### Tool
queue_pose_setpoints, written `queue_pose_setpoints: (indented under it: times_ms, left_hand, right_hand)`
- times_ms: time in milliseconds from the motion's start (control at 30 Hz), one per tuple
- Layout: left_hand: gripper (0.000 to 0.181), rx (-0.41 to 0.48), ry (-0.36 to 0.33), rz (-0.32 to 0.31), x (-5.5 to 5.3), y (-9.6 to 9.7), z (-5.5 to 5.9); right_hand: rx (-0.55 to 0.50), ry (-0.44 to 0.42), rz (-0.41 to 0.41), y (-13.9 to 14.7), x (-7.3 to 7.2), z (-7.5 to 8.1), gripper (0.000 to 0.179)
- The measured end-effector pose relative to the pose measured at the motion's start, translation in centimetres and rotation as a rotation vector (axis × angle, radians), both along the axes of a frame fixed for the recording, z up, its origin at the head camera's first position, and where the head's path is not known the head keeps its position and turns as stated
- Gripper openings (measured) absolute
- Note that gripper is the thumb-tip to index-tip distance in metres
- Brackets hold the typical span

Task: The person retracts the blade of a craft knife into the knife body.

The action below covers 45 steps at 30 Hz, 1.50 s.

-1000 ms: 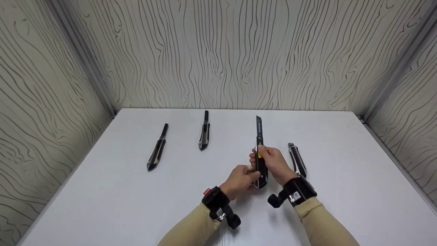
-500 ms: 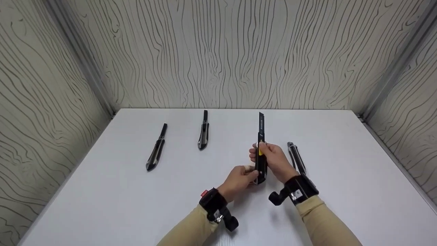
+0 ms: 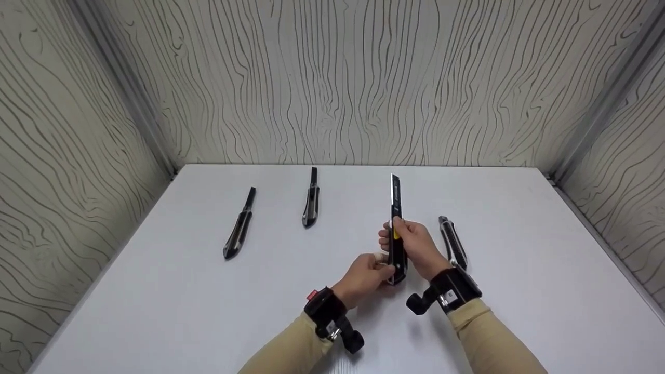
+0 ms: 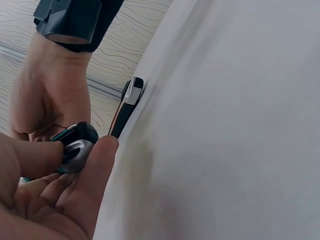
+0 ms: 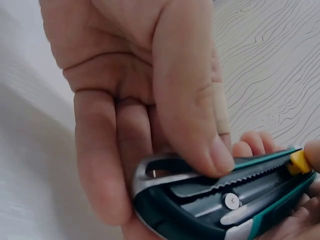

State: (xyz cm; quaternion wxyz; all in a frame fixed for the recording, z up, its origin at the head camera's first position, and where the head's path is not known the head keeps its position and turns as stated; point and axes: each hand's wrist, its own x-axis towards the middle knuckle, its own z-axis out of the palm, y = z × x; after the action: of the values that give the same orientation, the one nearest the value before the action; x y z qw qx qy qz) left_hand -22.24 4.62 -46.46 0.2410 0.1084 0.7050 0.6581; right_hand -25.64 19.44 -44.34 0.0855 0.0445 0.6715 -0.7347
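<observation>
A black utility knife [image 3: 398, 254] is held above the white table, its long dark blade [image 3: 396, 189] out and pointing away from me. My right hand [image 3: 420, 250] grips the middle of the handle, thumb on the yellow slider [image 5: 300, 162]. Near the rear end of the handle, my left hand [image 3: 363, 280] pinches it between thumb and fingers. The right wrist view shows teal trim and a screw [image 5: 232, 201] on the handle. Just right of my right hand lies another utility knife [image 3: 453, 243] with no blade showing, its lower end partly covered by the wrist.
Two more utility knives lie on the white table [image 3: 182, 301]: one at the left [image 3: 239, 226] and one at the back [image 3: 311, 205], both with dark blades extended. Wood-patterned panels [image 3: 332, 83] rise behind the table and on both sides.
Both hands keep their hold on the utility knife. It shifts slightly and turns a little, so a bright edge now shows along its blade. The knives on the table stay put.
</observation>
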Motion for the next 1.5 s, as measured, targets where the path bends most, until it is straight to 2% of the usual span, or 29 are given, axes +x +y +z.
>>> queue_pose_setpoints:
  times_ms: [267, 500, 933, 1133, 1367, 1500]
  left_hand:
    - [0.024, -0.017, -0.007, 0.015, 0.11, 0.15, 0.03]
    - [0.026, -0.05, 0.024, 0.022, 0.08, 0.26, -0.02]
    - [0.027, -0.041, 0.012, 0.036, 0.04, 0.22, -0.1]
    - [0.028, -0.004, 0.001, 0.027, -0.07, 0.19, -0.17]
    - [0.025, 0.067, 0.044, 0.005, -0.2, -0.27, -0.4]
    - [0.025, 0.049, 0.055, 0.011, -0.15, -0.41, -0.42]
  right_hand:
    - [0.012, 0.016, -0.008, -0.14, 0.05, -0.12, 0.045]
    - [0.025, 0.029, 0.01, -0.09, 0.1, -0.14, 0.041]
    - [0.001, 0.029, 0.045, 0.08, 0.13, -0.1, 0.042]
    - [-0.019, 0.032, 0.04, 0.2, 0.04, 0.14, 0.044]
    - [-0.078, 0.004, 0.048, 0.11, 0.11, 0.33, 0.051]
    - [-0.052, -0.015, 0.035, -0.02, 0.23, 0.12, 0.052]
